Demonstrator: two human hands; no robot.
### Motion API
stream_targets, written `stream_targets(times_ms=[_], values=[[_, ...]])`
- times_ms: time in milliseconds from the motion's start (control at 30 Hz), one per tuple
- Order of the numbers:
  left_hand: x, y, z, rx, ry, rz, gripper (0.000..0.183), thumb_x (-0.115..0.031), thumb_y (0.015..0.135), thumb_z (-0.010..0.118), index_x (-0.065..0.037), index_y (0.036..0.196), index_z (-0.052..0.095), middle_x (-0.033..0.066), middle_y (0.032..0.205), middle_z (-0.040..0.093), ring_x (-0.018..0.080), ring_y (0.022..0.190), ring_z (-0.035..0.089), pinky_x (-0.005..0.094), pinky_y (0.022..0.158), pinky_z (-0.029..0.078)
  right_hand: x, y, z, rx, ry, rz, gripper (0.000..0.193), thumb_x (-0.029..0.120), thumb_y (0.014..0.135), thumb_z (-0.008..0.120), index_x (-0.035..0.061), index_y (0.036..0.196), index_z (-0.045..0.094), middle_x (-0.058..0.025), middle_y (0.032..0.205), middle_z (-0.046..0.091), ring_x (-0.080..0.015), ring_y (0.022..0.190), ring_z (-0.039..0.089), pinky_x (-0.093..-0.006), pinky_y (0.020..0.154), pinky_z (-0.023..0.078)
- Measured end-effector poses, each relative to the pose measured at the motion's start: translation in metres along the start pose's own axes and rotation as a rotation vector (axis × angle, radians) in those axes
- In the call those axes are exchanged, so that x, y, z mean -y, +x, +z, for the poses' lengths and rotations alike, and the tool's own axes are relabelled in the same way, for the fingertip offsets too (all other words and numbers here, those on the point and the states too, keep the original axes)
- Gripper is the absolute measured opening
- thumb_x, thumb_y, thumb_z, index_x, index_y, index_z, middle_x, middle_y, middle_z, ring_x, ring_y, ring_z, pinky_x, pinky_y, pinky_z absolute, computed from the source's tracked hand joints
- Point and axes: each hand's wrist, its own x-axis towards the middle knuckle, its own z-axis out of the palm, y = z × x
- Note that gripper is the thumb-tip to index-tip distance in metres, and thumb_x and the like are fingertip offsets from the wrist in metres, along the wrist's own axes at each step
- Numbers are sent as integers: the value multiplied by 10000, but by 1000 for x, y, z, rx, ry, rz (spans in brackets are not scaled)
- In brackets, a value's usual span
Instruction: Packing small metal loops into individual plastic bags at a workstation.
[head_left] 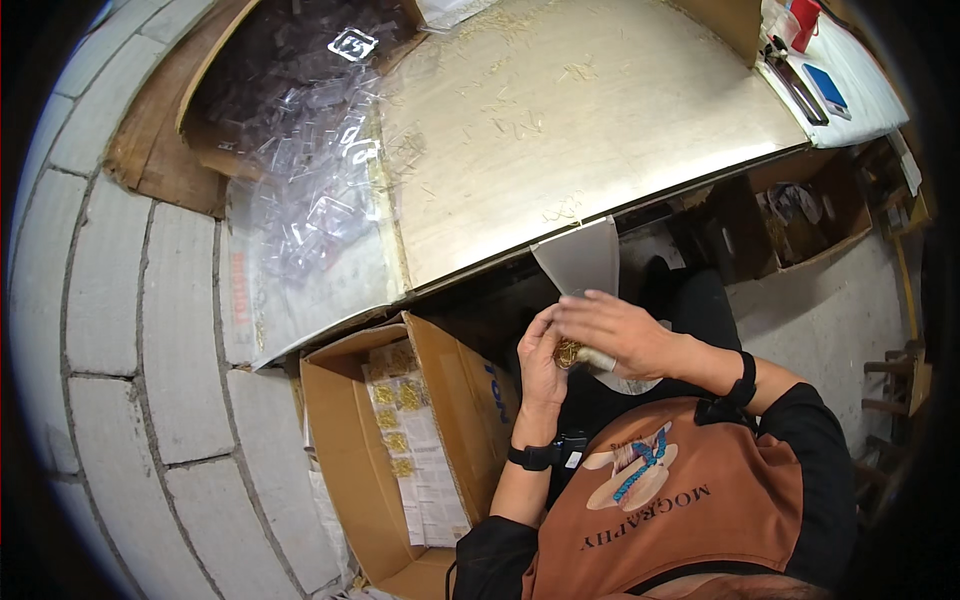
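Observation:
In front of my lap, my left hand (pixel 542 362) is closed around a small bundle of thin gold-coloured metal pieces (pixel 567 352). My right hand (pixel 622 335) lies against it from the other side, its fingers reaching over the top of the left fingers. The bundle shows in the gap between the two hands; most of it is hidden. Something whitish covers the right thumb. Just beyond the hands, a white chute (pixel 582 255) slopes down from the table edge, with a few gold pieces at its upper end.
Loose gold pieces (pixel 515 125) lie scattered on the pale table (pixel 600 130). Clear plastic packs (pixel 325 180) spill from a carton at the far left. An open cardboard box (pixel 335 440) beside my left arm holds gold bundles on paper. A blue device (pixel 825 88) lies at the far right.

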Motion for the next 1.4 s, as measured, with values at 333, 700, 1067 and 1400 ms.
stream_targets(times_ms=[333,700,1067,1400], values=[[-22,-7,10,117,-198,-19,374,-243,936,492,27,1195,493,151,1067,602,225,890,649,340,602,602,-9,-4,-13,-297,161,195,357,1,805,588,8,1161,555,-166,1190,571,-331,1139,542,-391,943,453],[-16,-8,11,35,-115,-87,265,-150,917,546,-1,1136,539,129,1005,636,191,819,670,287,556,601,-22,-8,3,-181,939,858,157,81,856,631,-43,952,639,-37,803,644,-70,734,576,-228,656,477],[-7,-7,15,-63,-12,-70,254,-167,913,562,-9,1112,553,115,962,644,178,766,670,273,512,586,-13,-6,2,-125,637,747,93,82,824,649,-4,858,659,-62,726,636,-120,655,592,-266,586,469],[-5,-6,-2,-94,-26,-93,261,-182,907,581,7,1087,571,113,921,654,169,698,669,254,471,571,-15,-7,-10,-49,485,534,222,86,734,729,51,947,677,-93,766,585,-235,690,583,-307,615,462]])
